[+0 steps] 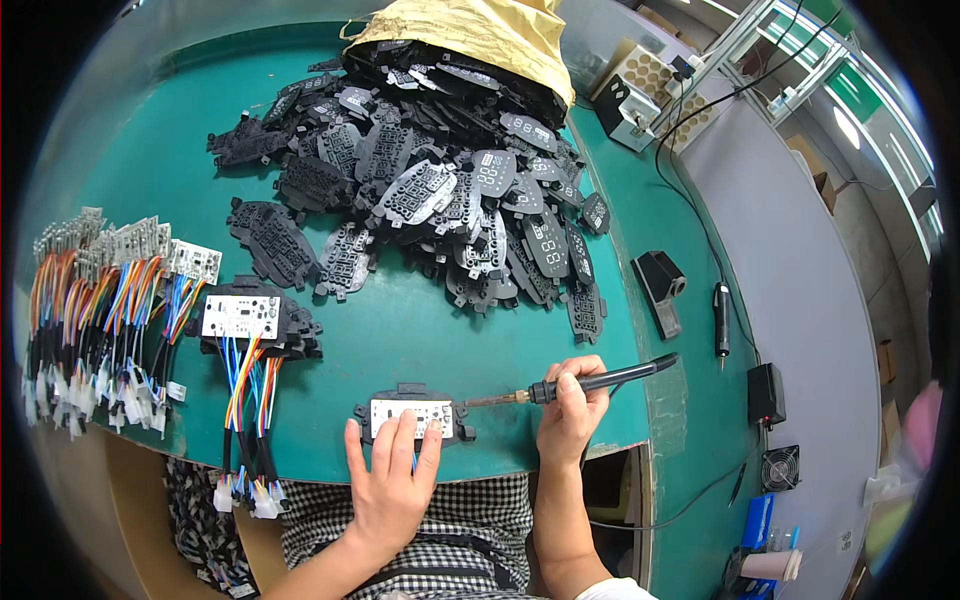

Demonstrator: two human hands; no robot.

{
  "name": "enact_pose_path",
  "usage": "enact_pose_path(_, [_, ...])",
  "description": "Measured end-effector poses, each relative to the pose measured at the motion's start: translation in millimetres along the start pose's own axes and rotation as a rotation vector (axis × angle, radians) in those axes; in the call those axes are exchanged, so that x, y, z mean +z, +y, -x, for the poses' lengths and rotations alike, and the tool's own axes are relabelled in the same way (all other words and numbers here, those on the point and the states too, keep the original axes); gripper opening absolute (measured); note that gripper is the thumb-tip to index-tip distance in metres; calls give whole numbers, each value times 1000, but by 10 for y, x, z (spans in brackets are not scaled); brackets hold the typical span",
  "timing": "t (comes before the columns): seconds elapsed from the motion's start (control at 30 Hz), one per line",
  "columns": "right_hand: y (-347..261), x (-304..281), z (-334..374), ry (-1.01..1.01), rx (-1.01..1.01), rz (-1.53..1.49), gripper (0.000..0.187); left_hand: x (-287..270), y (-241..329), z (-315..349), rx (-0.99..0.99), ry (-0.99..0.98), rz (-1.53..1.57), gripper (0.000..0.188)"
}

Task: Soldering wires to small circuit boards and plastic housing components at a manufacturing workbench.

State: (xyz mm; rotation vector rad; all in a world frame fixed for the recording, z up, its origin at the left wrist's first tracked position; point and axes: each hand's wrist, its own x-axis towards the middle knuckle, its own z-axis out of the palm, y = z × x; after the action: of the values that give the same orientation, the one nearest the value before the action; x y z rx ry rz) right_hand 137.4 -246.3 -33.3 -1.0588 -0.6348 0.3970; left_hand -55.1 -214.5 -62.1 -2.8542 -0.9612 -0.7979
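Observation:
A white circuit board [384,410] sits in a black plastic housing [411,389] near the table's front edge. My left hand [392,490] holds nothing; its spread fingertips rest on the board's near side. In my right hand [570,420] is a soldering iron [612,379], gripped like a pen. Its metal tip points left and reaches the right end of the housing; whether it touches cannot be made out. Left of these, another white board [240,316] with coloured wires lies on stacked black housings [300,335], its wires hanging over the table edge.
Many black display housings [385,150] spill from a yellow sack [470,30] at the back. Wired white boards [130,245] are lined up at the far left. To the right lie a black stand [658,292], an electric screwdriver [722,320] with a cord, and a small fan [780,468].

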Motion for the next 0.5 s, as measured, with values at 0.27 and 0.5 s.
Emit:
enact_pose_path(0.27, [67,-116,12,-72,35,70,14,57,3,3,-56,43,36,49])
enact_pose_path(0.5, [30,-99,32,-176,93,173,17,60,15,-23,-107,89,38,42])
